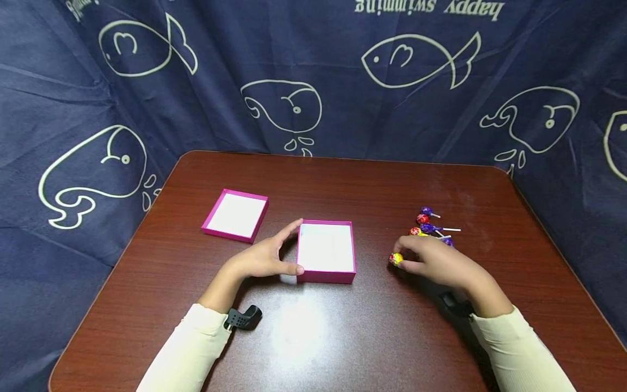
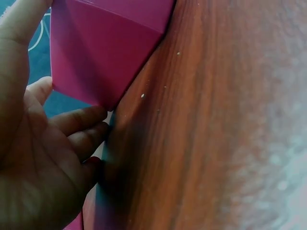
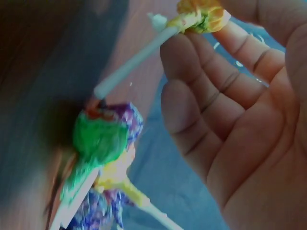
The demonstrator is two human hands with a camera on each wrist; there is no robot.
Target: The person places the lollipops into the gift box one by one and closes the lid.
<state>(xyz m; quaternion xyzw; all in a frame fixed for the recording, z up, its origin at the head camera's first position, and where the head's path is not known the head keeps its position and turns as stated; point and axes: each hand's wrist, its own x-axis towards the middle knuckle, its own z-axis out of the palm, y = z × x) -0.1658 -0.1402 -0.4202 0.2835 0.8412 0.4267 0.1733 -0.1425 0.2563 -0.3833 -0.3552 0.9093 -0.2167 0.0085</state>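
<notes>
An open pink box point(image 1: 326, 277) with a white inside sits mid-table. My left hand point(image 1: 259, 258) holds it by its left side, thumb at the near corner and index finger at the far one. In the left wrist view, fingertips touch the pink box wall point(image 2: 100, 52). To the right, my right hand point(image 1: 438, 261) pinches a lollipop point(image 1: 397, 259) in a yellow and red wrapper. The right wrist view shows this lollipop's white stick point(image 3: 136, 62) pointing away from the fingers. Beside that hand lie several more lollipops point(image 1: 427, 228), purple, red and yellow; a green one point(image 3: 100, 139) shows in the right wrist view.
A shallow pink lid point(image 1: 237, 215), white inside, lies left of and behind the box. The brown wooden table point(image 1: 333, 185) has rounded far corners. A dark blue cloth point(image 1: 215, 120) with white fish and whale drawings hangs behind it.
</notes>
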